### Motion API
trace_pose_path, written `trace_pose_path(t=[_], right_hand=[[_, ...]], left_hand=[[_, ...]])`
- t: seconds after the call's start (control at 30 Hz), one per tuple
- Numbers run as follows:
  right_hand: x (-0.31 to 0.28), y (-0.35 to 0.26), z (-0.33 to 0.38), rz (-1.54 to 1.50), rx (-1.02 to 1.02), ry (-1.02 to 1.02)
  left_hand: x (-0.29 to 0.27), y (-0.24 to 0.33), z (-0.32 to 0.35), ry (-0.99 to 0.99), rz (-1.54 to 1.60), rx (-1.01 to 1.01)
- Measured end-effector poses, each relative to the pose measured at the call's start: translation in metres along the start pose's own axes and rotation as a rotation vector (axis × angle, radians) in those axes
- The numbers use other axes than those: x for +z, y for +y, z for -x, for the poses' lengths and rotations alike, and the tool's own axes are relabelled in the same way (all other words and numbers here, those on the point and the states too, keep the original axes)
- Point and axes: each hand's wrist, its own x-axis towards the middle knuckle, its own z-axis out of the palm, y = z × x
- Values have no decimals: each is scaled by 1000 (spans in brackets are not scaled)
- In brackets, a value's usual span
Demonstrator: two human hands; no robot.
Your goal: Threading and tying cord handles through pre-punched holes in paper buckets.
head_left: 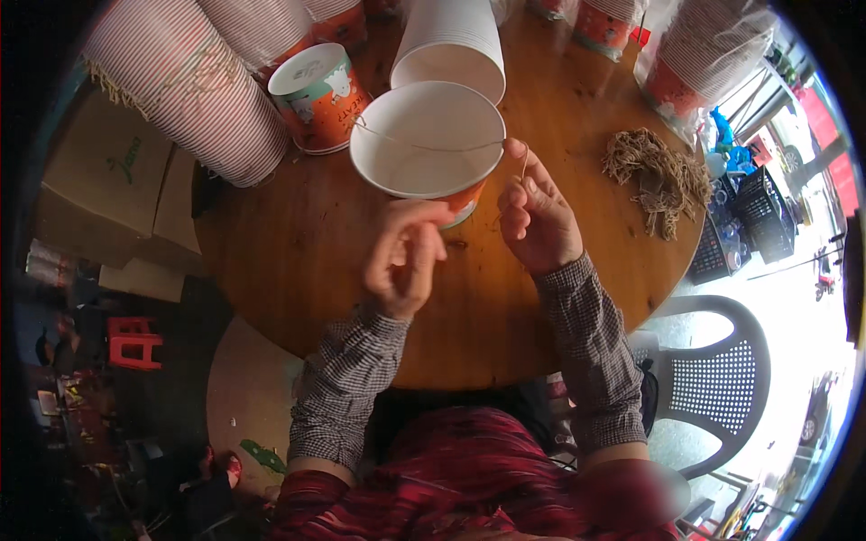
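Observation:
A white-lined paper bucket (428,167) with an orange outside stands on the round wooden table, its mouth toward me. A thin string (424,146) spans the mouth from a loop at the left rim to the right rim. My right hand (546,212) is at the right rim, its fingers pinching the string's loose end. Just in front of the bucket is my left hand (404,257), fingers bent but apart, with nothing visible in them. Behind the bucket lies a stack of white buckets (448,45). An orange and green bucket (320,104) stands upside down at the left.
Tall stacks of paper buckets (185,77) lean at the far left. A bundle of tan strings (658,176) lies on the table's right side. Bagged buckets (704,68) stand at the far right. A grey plastic chair (713,379) and black crates (758,216) are beyond the table's right edge.

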Motion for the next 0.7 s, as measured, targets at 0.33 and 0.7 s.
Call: trace_pose_path(t=[0.33,0.7], right_hand=[[9,4,-1,85,-3,6],[8,-7,-4,993,-234,465]], left_hand=[[6,-6,2,-302,263,-492],[3,-10,-2,-249,13,-275]])
